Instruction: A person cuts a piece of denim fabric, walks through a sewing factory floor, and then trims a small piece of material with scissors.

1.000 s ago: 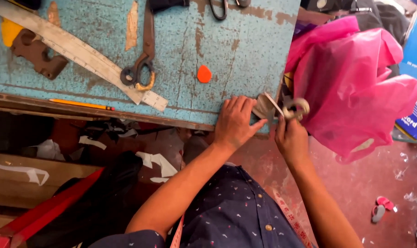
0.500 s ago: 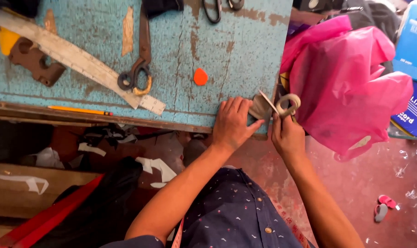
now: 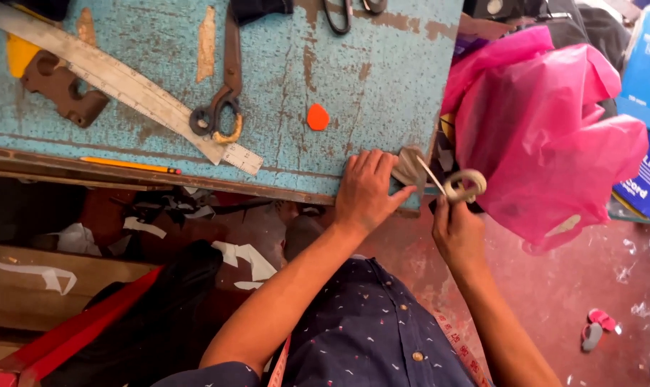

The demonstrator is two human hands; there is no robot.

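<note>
Down at the near right corner of the bench [image 3: 382,79], the left hand [image 3: 368,190] lies flat with its fingers spread, pressing a small pale scrap of cloth [image 3: 408,166] against the corner edge. The right hand [image 3: 455,228] sits just off the bench's right edge, its grip clenched around a pair of scissors [image 3: 462,186] with pale-wrapped handle loops. The blades' long axis runs up and to the left from that hand, tips meeting the scrap just beside the left thumb. A pink plastic bag [image 3: 547,136] bulges right of the scissors; what it holds cannot be seen. Farther along the bench lie larger dark shears [image 3: 224,93], a long ruler [image 3: 124,86], an orange chalk piece [image 3: 318,117] and a pencil [image 3: 128,165] on the near edge.
</note>
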